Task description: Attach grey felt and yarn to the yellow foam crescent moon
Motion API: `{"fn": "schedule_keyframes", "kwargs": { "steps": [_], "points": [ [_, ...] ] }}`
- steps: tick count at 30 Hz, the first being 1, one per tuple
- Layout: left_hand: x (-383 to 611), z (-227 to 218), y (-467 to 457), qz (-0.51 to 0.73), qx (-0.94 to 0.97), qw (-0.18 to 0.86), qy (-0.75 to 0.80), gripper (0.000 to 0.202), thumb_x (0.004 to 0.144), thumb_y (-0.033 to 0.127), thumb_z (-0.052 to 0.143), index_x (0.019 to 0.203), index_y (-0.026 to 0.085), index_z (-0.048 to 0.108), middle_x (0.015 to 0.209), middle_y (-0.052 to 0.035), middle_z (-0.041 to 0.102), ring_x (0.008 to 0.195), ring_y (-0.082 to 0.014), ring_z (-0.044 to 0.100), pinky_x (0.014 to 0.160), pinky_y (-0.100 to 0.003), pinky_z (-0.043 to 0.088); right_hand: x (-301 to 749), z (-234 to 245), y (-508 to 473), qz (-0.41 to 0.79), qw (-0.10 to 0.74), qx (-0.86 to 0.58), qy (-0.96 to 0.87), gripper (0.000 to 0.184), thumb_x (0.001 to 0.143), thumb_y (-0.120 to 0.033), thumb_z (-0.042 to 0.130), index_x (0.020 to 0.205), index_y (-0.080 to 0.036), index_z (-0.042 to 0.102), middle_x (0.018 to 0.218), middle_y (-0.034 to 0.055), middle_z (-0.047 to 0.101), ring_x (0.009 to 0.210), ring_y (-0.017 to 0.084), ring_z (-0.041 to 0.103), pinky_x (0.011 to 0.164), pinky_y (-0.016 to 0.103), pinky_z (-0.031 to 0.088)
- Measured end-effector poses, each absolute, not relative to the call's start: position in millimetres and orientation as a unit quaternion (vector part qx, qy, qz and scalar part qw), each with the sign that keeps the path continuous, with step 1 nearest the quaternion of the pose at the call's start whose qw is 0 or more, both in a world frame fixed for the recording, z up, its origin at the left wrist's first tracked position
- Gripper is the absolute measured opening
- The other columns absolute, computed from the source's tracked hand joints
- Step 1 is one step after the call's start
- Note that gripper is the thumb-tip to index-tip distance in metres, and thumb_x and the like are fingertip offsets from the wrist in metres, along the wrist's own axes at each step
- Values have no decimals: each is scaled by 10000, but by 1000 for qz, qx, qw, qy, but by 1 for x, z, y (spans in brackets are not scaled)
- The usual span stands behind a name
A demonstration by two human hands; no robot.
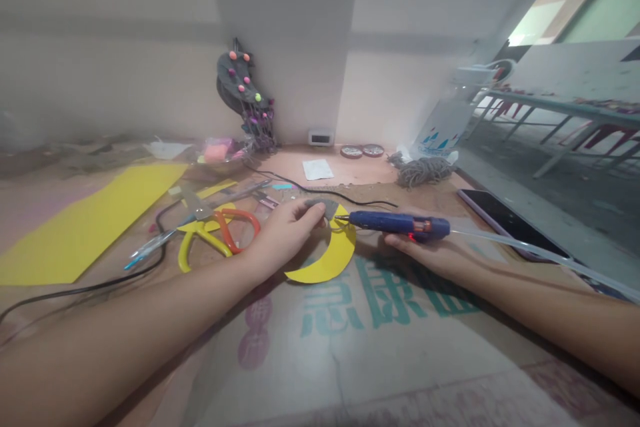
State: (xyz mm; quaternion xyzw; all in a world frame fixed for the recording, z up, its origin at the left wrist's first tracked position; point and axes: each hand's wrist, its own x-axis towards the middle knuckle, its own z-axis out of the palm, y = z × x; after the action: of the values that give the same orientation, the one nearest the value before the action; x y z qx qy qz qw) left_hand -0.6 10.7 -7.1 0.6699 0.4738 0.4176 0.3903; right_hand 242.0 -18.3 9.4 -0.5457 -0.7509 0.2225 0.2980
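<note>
My left hand [285, 230] pinches a small grey fan-shaped piece [325, 207] at the upper tip of a yellow crescent cutout [333, 257] lying on the cardboard. My right hand [430, 253] is wrapped round a blue glue gun [400, 222] held level, its nozzle pointing left and almost touching the grey piece. A clear glue stick [525, 247] trails out of the gun's back toward the right.
Yellow and orange scissors [220, 233] lie left of my left hand, with a pen [150, 250] and black cable [90, 287]. A yellow sheet [85, 220] is far left. A phone [505, 220] lies at right, grey yarn [423, 170] behind, a beaded dark ornament [245, 93] by the wall.
</note>
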Motion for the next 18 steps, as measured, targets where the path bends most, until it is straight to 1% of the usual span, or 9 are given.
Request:
{"fn": "schedule_keyframes", "kwargs": {
  "steps": [3,5,11,14,18],
  "points": [
    [-1,-6,10,416,668,393,476,334,870,445,520,676,181,585,662,16,594,650,-143,551,627,-250,404,240,10,-19,203,295,-536,-764,271,742,-506,586,708,-239,548,606,11,591,557,194,587,523,322,504],
    [0,-6,9,414,666,393,480,337,866,450,525,678,178,588,667,16,599,653,-143,554,631,-250,406,239,11,-19,197,289,-535,-770,268,741,-491,582,681,-235,532,580,6,571,538,188,574,519,321,496],
    [0,-10,11,421,659,414,467,342,865,469,530,705,174,595,689,9,613,661,-143,567,647,-253,427,243,12,-18,214,289,-525,-771,287,794,-520,585,810,-234,597,722,30,666,662,226,653,580,344,540],
    [-1,-11,12,422,663,411,463,347,865,480,527,720,174,603,701,0,623,677,-152,578,648,-257,433,244,12,-17,215,289,-532,-766,272,807,-499,594,855,-232,615,770,43,688,694,230,665,609,350,555],
    [-2,-10,11,413,673,408,459,340,872,471,515,754,172,624,753,-20,648,742,-171,600,677,-266,448,243,11,-17,229,311,-525,-758,266,808,-491,598,875,-234,616,773,45,690,701,235,670,621,354,568]
  ]
}}
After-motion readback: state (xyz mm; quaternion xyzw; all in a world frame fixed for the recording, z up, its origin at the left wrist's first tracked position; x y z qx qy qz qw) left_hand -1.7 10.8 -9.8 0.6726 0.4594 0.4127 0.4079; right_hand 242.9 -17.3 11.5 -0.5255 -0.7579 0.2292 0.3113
